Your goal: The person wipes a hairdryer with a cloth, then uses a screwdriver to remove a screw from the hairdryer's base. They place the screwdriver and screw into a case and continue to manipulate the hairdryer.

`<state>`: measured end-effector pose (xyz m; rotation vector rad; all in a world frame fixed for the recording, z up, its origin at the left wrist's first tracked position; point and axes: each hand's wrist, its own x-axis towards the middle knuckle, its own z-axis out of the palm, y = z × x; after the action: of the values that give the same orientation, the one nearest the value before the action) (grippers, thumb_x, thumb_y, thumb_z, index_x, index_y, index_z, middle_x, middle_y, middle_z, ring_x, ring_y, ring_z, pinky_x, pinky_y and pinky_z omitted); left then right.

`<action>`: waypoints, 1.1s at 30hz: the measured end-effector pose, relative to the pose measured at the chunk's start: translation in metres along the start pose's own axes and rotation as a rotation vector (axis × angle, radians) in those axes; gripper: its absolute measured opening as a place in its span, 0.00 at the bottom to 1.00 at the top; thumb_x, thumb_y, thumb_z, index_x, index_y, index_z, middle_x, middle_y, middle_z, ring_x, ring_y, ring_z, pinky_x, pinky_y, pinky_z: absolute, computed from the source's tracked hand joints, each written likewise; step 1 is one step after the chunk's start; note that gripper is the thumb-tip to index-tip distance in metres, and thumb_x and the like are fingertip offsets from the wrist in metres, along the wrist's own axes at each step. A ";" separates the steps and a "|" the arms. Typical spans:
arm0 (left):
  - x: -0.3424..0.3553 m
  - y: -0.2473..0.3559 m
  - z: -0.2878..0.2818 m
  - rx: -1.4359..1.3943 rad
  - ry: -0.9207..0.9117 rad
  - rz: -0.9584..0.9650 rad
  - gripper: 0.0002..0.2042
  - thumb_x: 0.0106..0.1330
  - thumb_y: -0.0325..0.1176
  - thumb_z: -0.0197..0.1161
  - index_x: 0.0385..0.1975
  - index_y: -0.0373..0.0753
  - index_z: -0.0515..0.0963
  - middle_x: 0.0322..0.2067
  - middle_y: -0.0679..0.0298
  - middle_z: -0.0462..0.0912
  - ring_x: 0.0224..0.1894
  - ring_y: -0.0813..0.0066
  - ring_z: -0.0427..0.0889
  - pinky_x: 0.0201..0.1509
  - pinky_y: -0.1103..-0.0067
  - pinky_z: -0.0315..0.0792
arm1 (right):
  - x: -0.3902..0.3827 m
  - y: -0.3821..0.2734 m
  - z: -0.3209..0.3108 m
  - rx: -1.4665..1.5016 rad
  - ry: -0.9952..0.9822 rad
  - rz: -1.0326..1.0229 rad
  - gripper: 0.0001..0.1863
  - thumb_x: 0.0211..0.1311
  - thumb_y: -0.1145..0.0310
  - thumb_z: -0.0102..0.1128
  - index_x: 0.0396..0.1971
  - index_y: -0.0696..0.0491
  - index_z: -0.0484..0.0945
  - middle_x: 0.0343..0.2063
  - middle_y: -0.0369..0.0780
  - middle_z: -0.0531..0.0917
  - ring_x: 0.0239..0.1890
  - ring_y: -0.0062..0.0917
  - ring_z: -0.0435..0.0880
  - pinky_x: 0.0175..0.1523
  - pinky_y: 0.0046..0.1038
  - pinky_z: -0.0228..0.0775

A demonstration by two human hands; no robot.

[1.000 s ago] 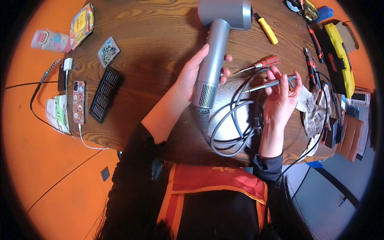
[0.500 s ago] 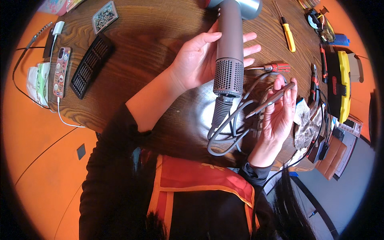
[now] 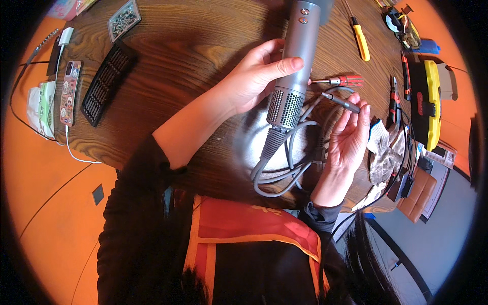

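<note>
My left hand (image 3: 256, 79) is wrapped round the grey handle of a hair dryer (image 3: 299, 48), thumb on top. Two round buttons on the handle face up, and the perforated filter end points toward me. Its head is partly cut off at the top edge. From the ribbed sleeve a grey power cord (image 3: 264, 189) loops on the table. To the right, my right hand (image 3: 349, 142), palm up, pinches a slim dark precision screwdriver (image 3: 344, 103) whose tip points up and left, apart from the dryer. Behind the cord lies a red-handled screwdriver (image 3: 348, 81).
On the wooden table (image 3: 193, 46) lie a yellow screwdriver (image 3: 360, 43), a box of screws (image 3: 124, 21), a black bit case (image 3: 108, 82), a phone (image 3: 70, 94), pliers (image 3: 394, 96) and a work glove (image 3: 386, 152). A yellow-black toolbox (image 3: 432, 104) stands at the right edge.
The hair dryer has turned so its buttons face up, and my left fingers, spread before, now wrap the handle. The precision screwdriver has swung from pointing down-left to up-left.
</note>
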<state>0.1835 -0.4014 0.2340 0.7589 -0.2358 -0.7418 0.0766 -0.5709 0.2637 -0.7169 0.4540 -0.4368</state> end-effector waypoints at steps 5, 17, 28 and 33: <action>0.002 -0.002 -0.004 0.084 0.044 0.031 0.23 0.58 0.35 0.62 0.49 0.33 0.63 0.39 0.56 0.76 0.39 0.68 0.79 0.46 0.74 0.74 | -0.001 0.001 0.001 -0.092 -0.004 -0.007 0.07 0.60 0.68 0.54 0.36 0.55 0.74 0.34 0.44 0.81 0.37 0.27 0.82 0.32 0.22 0.81; 0.003 -0.005 -0.002 0.105 0.074 0.072 0.20 0.58 0.36 0.62 0.46 0.34 0.65 0.33 0.60 0.75 0.35 0.72 0.78 0.42 0.76 0.75 | -0.001 -0.002 0.011 0.147 -0.201 0.268 0.11 0.65 0.64 0.47 0.42 0.55 0.70 0.24 0.35 0.74 0.20 0.14 0.67 0.14 0.11 0.54; 0.004 -0.001 -0.003 0.036 0.099 0.149 0.18 0.61 0.37 0.59 0.44 0.33 0.67 0.36 0.59 0.75 0.39 0.71 0.77 0.45 0.75 0.74 | -0.025 0.020 0.053 -0.851 -0.387 0.257 0.20 0.61 0.58 0.53 0.41 0.61 0.71 0.31 0.40 0.80 0.31 0.20 0.78 0.35 0.18 0.69; 0.007 0.002 -0.005 0.001 0.084 0.096 0.16 0.62 0.37 0.58 0.43 0.32 0.68 0.34 0.60 0.76 0.37 0.71 0.77 0.42 0.75 0.74 | -0.025 0.023 0.055 -0.832 -0.324 0.398 0.18 0.59 0.58 0.56 0.36 0.60 0.72 0.24 0.41 0.81 0.22 0.20 0.78 0.27 0.19 0.69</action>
<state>0.1921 -0.4023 0.2315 0.7730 -0.1949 -0.6173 0.0903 -0.5138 0.2906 -1.4377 0.4524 0.2764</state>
